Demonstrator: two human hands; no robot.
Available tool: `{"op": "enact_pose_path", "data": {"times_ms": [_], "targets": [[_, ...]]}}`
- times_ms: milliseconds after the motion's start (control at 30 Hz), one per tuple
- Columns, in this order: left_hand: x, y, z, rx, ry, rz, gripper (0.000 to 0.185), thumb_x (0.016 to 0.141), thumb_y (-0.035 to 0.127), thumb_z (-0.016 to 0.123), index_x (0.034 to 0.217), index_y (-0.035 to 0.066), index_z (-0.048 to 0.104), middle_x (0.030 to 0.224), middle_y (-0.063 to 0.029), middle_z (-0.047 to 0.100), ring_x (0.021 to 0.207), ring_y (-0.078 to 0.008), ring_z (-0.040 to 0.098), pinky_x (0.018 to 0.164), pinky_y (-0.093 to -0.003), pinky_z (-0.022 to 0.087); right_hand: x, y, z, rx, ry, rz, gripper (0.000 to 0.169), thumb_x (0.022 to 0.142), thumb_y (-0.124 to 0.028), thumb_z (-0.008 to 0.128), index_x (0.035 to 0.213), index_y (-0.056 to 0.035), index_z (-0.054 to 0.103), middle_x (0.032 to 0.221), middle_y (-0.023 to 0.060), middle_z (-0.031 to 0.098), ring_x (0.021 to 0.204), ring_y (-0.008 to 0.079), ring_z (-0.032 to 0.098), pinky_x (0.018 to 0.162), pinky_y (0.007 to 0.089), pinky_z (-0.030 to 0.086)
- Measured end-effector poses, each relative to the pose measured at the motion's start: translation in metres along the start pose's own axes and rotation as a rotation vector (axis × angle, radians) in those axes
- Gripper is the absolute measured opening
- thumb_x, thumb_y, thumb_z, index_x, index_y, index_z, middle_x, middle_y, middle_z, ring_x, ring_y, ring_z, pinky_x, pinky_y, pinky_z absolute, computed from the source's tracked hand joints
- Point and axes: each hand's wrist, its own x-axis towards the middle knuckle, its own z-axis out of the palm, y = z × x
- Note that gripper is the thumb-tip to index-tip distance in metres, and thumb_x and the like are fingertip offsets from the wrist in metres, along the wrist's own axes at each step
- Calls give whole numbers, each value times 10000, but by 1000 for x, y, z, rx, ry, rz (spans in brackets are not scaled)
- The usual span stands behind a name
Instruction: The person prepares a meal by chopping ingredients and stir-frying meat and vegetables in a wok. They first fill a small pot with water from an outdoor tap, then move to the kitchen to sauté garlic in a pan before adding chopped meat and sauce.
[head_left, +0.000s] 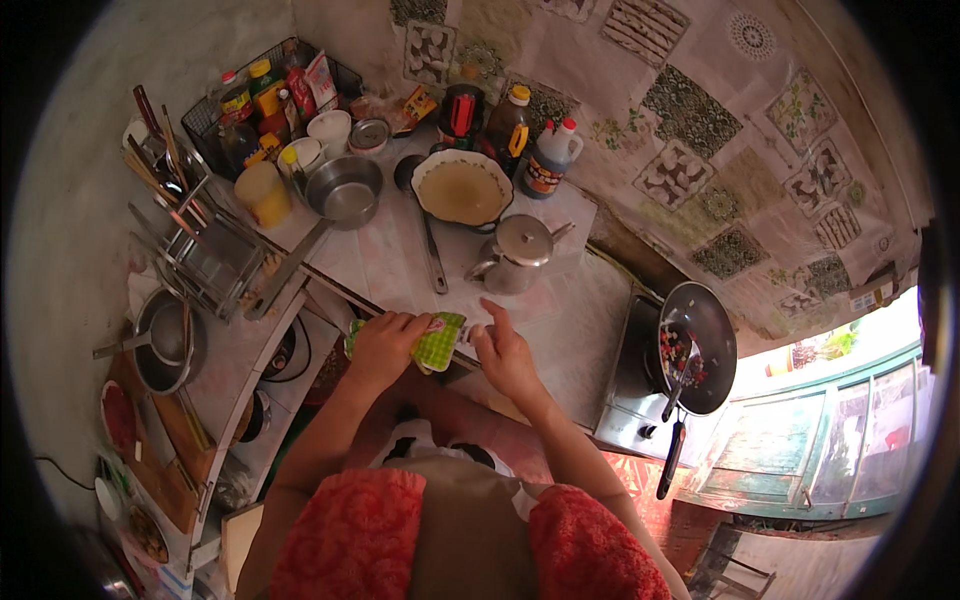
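My left hand (388, 346) grips a green checked pouch (442, 343) over the front edge of the counter. At the pouch's spout end is my right hand (506, 352), its index finger pointing up and the thumb and other fingers at the spout; whether they hold a cap cannot be told. Beyond the hands stand a metal teapot (517, 255), a black-handled ladle (433, 251) and a scalloped dish (463, 187) of pale liquid. On the stove at the right, a dark frying pan (716, 337) holds chopped, coloured food and a metal spatula (684, 375).
Bottles, including a blue-labelled jug (546, 169), line the back. A steel saucepan (345, 193), a utensil rack (225, 259) and a wire basket (196, 124) of condiments stand at left. Further down are a strainer over a bowl (191, 360) and wooden boards (169, 480). The stove (630, 420) borders the right.
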Motion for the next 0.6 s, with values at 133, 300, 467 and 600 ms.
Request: {"op": "enact_pose_path", "data": {"times_ms": [133, 300, 467, 600], "targets": [[0, -28, -3, 3, -23, -27, 259, 628, 106, 562, 886, 96, 553, 707, -41, 543, 651, -210, 537, 554, -304, 440, 22, -5, 16, -133, 44, -260, 403, 789, -148, 469, 1149, -22, 339, 673, 139, 546, 611, 314, 528, 586, 360, 418], [3, -51, -4, -37, -88, -70, 255, 628, 107, 560, 882, 98, 552, 711, -59, 547, 671, -222, 545, 561, -313, 444, 49, 10, 43, 104, -50, 136, 392, 783, -160, 477, 1133, -39, 348, 657, 144, 542, 598, 320, 531, 543, 392, 411], [-1, -73, -9, -111, -168, -177, 247, 643, 110, 540, 890, 94, 546, 700, -75, 548, 666, -240, 546, 569, -334, 443, 61, -11, 53, -162, -24, -223, 355, 798, -205, 467, 1104, -45, 386, 671, 154, 557, 587, 312, 538, 538, 380, 412], [2, -81, -5, -76, -143, -107, 246, 652, 102, 534, 897, 83, 547, 694, -87, 551, 655, -260, 545, 566, -341, 441, 71, 10, 68, 87, -77, 252, 391, 782, -189, 488, 1120, -27, 375, 680, 156, 557, 608, 318, 541, 548, 379, 416]]}}
